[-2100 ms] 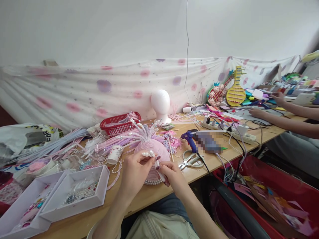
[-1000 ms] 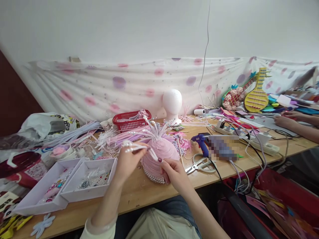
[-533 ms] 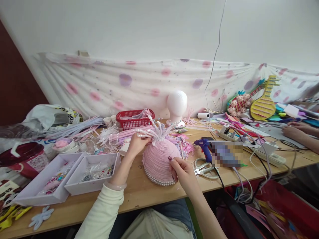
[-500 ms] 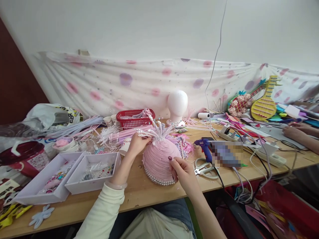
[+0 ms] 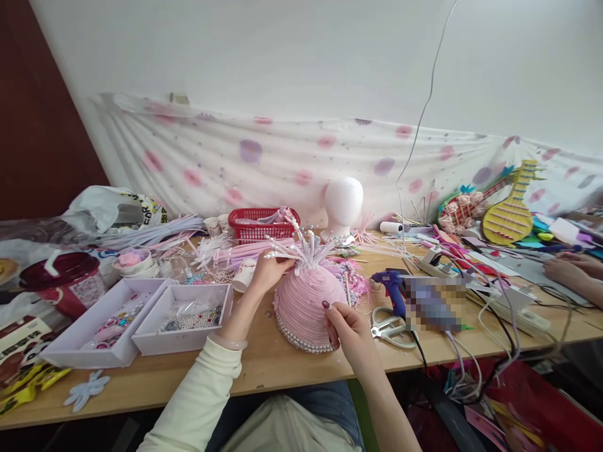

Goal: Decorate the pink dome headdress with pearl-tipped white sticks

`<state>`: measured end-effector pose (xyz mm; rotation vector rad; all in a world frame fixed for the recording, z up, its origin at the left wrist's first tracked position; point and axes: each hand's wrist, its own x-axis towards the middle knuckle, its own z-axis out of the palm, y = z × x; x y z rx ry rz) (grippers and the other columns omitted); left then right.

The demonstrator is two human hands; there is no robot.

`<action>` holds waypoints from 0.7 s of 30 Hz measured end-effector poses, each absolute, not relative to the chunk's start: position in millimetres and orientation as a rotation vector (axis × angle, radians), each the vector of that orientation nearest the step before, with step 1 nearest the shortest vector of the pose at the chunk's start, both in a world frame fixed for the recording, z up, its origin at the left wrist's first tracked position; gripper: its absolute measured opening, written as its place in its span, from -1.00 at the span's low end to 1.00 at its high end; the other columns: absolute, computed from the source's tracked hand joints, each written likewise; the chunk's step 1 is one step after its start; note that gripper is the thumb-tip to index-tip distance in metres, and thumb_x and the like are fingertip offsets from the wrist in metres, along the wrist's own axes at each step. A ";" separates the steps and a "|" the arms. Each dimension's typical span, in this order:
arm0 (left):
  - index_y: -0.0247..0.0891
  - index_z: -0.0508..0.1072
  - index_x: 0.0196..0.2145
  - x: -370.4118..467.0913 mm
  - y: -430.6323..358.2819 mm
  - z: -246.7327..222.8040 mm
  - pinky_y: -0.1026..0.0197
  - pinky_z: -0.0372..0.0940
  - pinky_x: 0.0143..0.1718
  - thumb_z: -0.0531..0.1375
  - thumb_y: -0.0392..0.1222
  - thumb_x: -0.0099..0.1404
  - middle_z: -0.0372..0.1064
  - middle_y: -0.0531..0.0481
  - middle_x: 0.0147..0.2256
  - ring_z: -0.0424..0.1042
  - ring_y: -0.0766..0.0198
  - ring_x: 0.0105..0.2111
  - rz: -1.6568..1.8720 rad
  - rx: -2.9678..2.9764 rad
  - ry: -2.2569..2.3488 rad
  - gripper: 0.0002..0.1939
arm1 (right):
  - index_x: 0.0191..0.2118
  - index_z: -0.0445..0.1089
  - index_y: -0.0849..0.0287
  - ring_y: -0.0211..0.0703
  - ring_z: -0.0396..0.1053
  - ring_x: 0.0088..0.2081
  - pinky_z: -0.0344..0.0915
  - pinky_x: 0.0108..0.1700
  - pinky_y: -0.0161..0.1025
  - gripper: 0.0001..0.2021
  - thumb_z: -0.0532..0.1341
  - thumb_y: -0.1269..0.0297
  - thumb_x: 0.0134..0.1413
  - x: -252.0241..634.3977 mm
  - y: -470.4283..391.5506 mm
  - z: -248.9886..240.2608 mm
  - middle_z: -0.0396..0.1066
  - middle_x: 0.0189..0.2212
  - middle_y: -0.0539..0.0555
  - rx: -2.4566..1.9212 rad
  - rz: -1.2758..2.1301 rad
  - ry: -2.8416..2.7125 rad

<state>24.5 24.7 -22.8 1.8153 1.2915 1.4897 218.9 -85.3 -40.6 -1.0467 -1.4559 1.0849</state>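
**Hands on a pink dome with pearly sprigs on top**

So the left hand's thumb and fingers are drawn in close at the pearl-tipped stems; can't tell if they've really got one gripped. The right hand is loosely curled, fingertips at the right side of the pink dome; can't see whether it's pinching anything.

The dome sits on the table between both hands, pearl trim round its bottom edge, stems fanning out up top. Scissors and a blue glue gun lie to the right, white boxes to the left. Behind: red basket, white foam head.
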 end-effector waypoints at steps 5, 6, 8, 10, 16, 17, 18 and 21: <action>-0.25 0.60 -0.33 26.7 24.5 -25.5 0.12 0.43 -0.15 0.26 -0.40 0.10 0.61 -0.07 -0.28 0.58 0.12 -0.26 1.471 1.747 1.308 -0.82 | -0.64 0.22 0.15 -0.36 0.04 -0.71 -0.01 -0.61 -0.35 -0.51 0.16 -0.15 0.07 216.9 -86.2 -41.0 0.09 -0.81 -0.11 -1.061 1.060 -1.483; -0.24 0.60 -0.33 26.8 23.8 -24.5 0.11 0.43 -0.13 0.26 -0.40 0.10 0.61 -0.06 -0.28 0.58 0.13 -0.25 1.470 1.738 1.307 -0.82 | -0.64 0.21 0.15 -0.35 0.04 -0.71 -0.01 -0.61 -0.35 -0.51 0.16 -0.15 0.07 216.7 -86.6 -40.7 0.09 -0.81 -0.10 -1.062 1.055 -1.490; -0.24 0.61 -0.35 27.1 22.1 -21.9 0.09 0.41 -0.10 0.27 -0.38 0.10 0.61 -0.06 -0.28 0.57 0.12 -0.24 1.469 1.718 1.310 -0.85 | -0.64 0.21 0.14 -0.35 0.04 -0.71 -0.01 -0.60 -0.35 -0.50 0.16 -0.17 0.07 216.4 -87.2 -40.0 0.09 -0.81 -0.10 -1.065 1.046 -1.505; -0.25 0.61 -0.36 27.8 20.4 -19.8 0.08 0.41 -0.10 0.28 -0.37 0.11 0.61 -0.08 -0.30 0.57 0.11 -0.25 1.467 1.694 1.301 -0.87 | -0.64 0.21 0.14 -0.35 0.04 -0.70 -0.01 -0.60 -0.34 -0.49 0.16 -0.18 0.06 216.2 -87.8 -39.1 0.09 -0.80 -0.10 -1.070 1.034 -1.518; -0.31 0.59 -0.32 32.8 18.5 -25.2 0.14 0.42 -0.16 0.27 -0.37 0.11 0.60 -0.13 -0.28 0.57 0.15 -0.27 1.494 1.589 1.262 -0.86 | -0.64 0.21 0.14 -0.35 0.04 -0.69 0.00 -0.59 -0.34 -0.48 0.14 -0.20 0.06 215.2 -89.5 -38.2 0.09 -0.79 -0.10 -1.075 1.021 -1.535; -0.32 0.59 -0.34 33.7 18.7 -27.6 0.14 0.42 -0.16 0.28 -0.35 0.12 0.60 -0.14 -0.30 0.57 0.15 -0.27 1.502 1.567 1.270 -0.88 | -0.64 0.20 0.14 -0.34 0.05 -0.69 0.00 -0.59 -0.34 -0.48 0.14 -0.20 0.07 215.1 -89.7 -38.4 0.09 -0.79 -0.10 -1.076 1.018 -1.534; -0.33 0.58 -0.35 34.6 19.0 -29.9 0.13 0.41 -0.16 0.28 -0.34 0.12 0.60 -0.14 -0.31 0.57 0.15 -0.28 1.509 1.546 1.279 -0.90 | -0.64 0.21 0.14 -0.34 0.05 -0.69 0.01 -0.59 -0.34 -0.49 0.15 -0.19 0.07 214.9 -89.8 -38.6 0.09 -0.79 -0.10 -1.076 1.016 -1.533; -0.35 0.57 -0.37 36.8 20.1 -35.6 0.12 0.41 -0.18 0.28 -0.32 0.12 0.59 -0.16 -0.34 0.57 0.14 -0.31 1.525 1.504 1.291 -0.91 | -0.64 0.21 0.14 -0.34 0.05 -0.69 0.00 -0.60 -0.34 -0.49 0.15 -0.18 0.07 214.7 -89.9 -39.5 0.08 -0.78 -0.10 -1.073 1.018 -1.527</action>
